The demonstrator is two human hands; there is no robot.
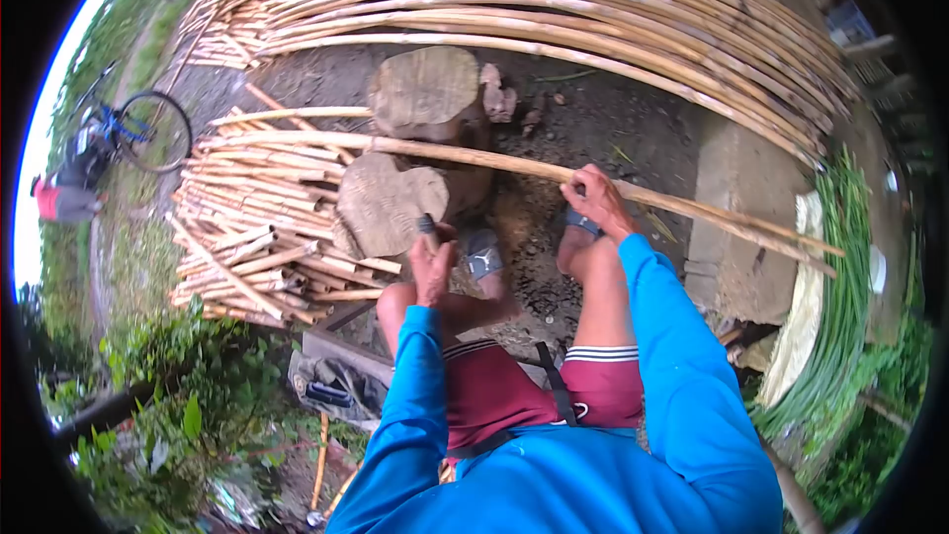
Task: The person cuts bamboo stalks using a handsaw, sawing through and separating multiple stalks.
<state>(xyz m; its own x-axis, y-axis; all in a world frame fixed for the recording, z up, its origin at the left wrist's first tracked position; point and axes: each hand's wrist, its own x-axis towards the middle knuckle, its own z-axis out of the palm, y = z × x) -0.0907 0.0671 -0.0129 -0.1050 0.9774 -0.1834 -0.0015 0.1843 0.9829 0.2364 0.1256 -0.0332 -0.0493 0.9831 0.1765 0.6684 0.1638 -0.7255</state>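
Observation:
My right hand (598,200) is closed around a long, pale brown pole (474,155) that looks like bamboo or cane. The pole stretches from the short-stick pile at left, past the front wooden stump (390,206), to the right beyond my knee. In front of my left knee, my left hand (432,269) is wrapped round a short dark handle (428,229) that points up beside the stump; the rest of that tool does not show. A second, flat-topped stump (423,89) stands just behind the first.
Cut short sticks (262,203) lie heaped at left. Long poles (554,0) are stacked across the back. At right are a concrete block (736,222) and long green strips (840,267). A bicycle (153,133) and a person (69,198) are at far left.

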